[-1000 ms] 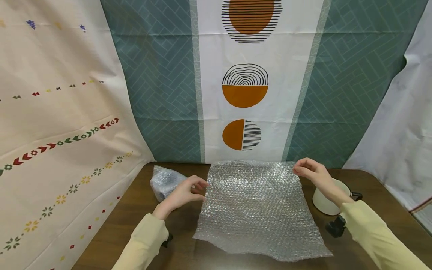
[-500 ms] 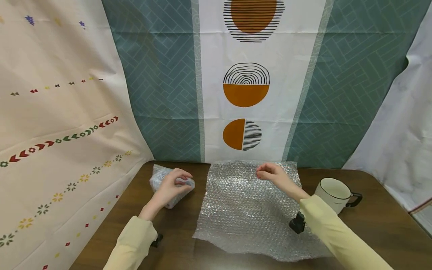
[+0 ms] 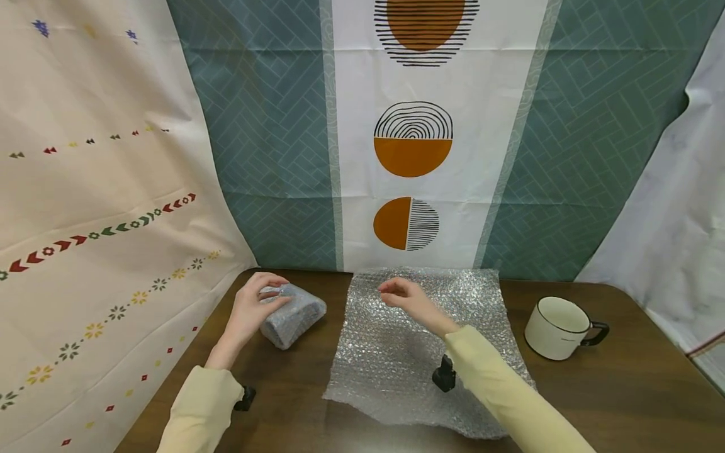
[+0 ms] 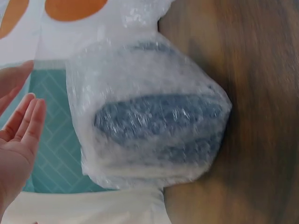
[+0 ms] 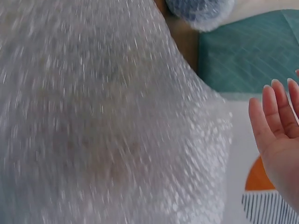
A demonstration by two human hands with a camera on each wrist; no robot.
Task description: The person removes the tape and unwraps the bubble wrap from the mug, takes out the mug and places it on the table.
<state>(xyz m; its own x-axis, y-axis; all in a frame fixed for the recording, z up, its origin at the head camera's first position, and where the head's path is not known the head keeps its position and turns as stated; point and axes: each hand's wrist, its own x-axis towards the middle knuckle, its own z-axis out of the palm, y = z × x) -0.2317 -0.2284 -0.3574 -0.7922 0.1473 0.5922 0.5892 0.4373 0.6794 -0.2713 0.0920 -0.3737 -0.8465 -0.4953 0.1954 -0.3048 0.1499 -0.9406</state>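
A bundle wrapped in bubble wrap lies at the table's back left; something dark blue shows through the plastic in the left wrist view. My left hand is beside and partly over it, fingers loosely bent; in the left wrist view a gap separates fingers and bundle. A flat sheet of bubble wrap covers the middle of the table. Over its far left part my right hand hovers with relaxed fingers and nothing in them. The sheet is blurred in the right wrist view.
A cream mug with a dark rim and black handle stands upright on the wooden table, right of the sheet. Patterned cloths hang behind the table and along its left side.
My left hand has left the sheet's left edge and moved left to the bundle. My right hand has come away from the sheet's far right corner, moving left across it and uncovering the mug.
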